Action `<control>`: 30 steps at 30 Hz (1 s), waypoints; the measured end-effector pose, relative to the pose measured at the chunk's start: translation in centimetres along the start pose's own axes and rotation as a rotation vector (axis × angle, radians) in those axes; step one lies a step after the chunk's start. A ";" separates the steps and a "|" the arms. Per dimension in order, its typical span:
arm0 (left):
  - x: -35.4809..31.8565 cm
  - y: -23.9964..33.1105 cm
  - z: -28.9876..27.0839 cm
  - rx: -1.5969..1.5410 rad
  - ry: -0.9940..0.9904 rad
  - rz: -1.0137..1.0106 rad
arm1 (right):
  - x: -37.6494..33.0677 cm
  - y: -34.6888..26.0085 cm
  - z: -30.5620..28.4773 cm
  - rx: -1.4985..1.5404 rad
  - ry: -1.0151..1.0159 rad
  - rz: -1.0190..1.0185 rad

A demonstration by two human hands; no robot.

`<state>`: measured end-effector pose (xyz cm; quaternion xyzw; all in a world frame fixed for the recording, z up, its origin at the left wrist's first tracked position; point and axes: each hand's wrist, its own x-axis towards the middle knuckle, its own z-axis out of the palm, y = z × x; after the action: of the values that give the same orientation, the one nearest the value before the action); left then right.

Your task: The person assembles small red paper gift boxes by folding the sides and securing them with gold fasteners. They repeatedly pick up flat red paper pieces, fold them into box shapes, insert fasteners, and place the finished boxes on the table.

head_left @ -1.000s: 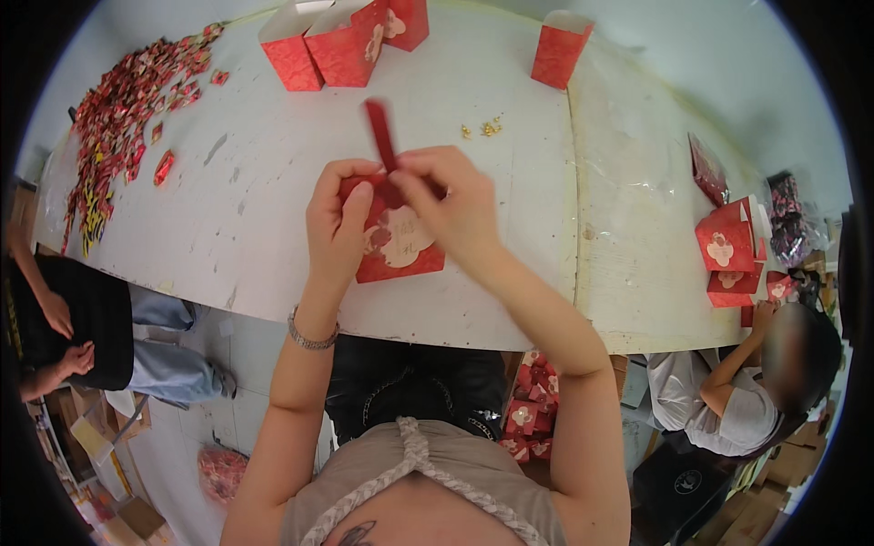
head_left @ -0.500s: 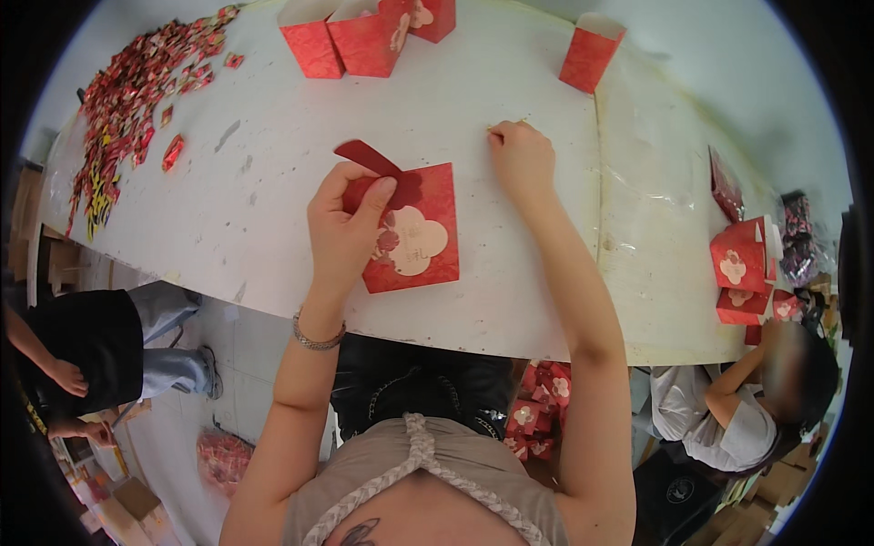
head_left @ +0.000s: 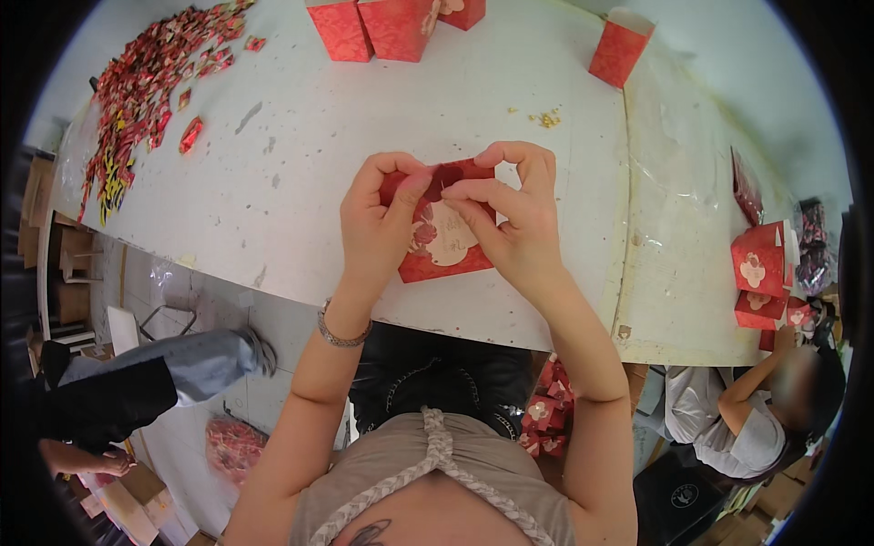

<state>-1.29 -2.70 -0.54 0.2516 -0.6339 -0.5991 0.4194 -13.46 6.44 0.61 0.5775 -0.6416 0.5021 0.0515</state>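
A red card box (head_left: 446,267) with a cream flower-shaped label lies in front of me on the table, under both hands. My left hand (head_left: 378,214) pinches the dark red flap at its upper left, thumb on top. From the right, my right hand (head_left: 521,209) reaches over the box's top edge. Its thumb and index finger are closed near the flap on a thin, pale bit too small to name. Another finger of that hand touches the top right edge. Beyond the right hand lies a little heap of small gold-coloured pieces (head_left: 549,118).
A white table (head_left: 291,209) spreads around the work. Wrapped red sweets (head_left: 137,100) pile up at far left. Red card boxes (head_left: 396,32) stand at the back, another (head_left: 622,47) farther right. A person (head_left: 728,409) sits at right by more boxes (head_left: 760,259); another person (head_left: 137,378) is at left.
My right hand has come from the gold-coloured pieces, now uncovered, to the box's flap. The flap, raised before, is now lowered against the box. The person at left has shifted.
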 end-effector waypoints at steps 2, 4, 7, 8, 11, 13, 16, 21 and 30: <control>-0.2 -0.5 -0.3 0.014 -0.016 0.077 | 0.1 -0.2 0.2 -0.019 -0.004 0.005; -0.2 -0.6 -0.5 -0.013 -0.035 0.071 | 0.2 -0.5 0.2 -0.023 -0.014 0.022; -0.4 -0.5 -0.7 -0.005 -0.049 0.088 | 0.0 -0.8 0.3 -0.006 -0.038 0.060; -0.5 -0.5 -0.7 0.006 -0.051 0.097 | -0.1 -0.8 0.3 0.000 -0.046 0.068; -0.8 -0.6 -0.4 -0.021 -0.042 0.140 | -0.3 -0.9 0.3 0.046 -0.077 0.104; -0.8 -0.8 -0.3 -0.025 -0.054 0.139 | -0.4 -1.1 0.3 0.088 -0.080 0.156; -0.8 -1.2 -0.5 -0.030 -0.063 0.163 | -0.6 -1.4 0.4 0.164 -0.053 0.251; -0.9 -1.7 -0.7 -0.045 -0.068 0.201 | -0.7 -1.5 0.5 0.212 -0.023 0.265; -1.4 -1.5 -1.1 0.083 -0.099 0.254 | -1.4 -1.8 1.1 0.073 0.073 0.143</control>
<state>0.05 -2.39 -2.36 0.1566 -0.7047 -0.5263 0.4493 -11.06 6.91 0.22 0.5131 -0.6601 0.5484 0.0178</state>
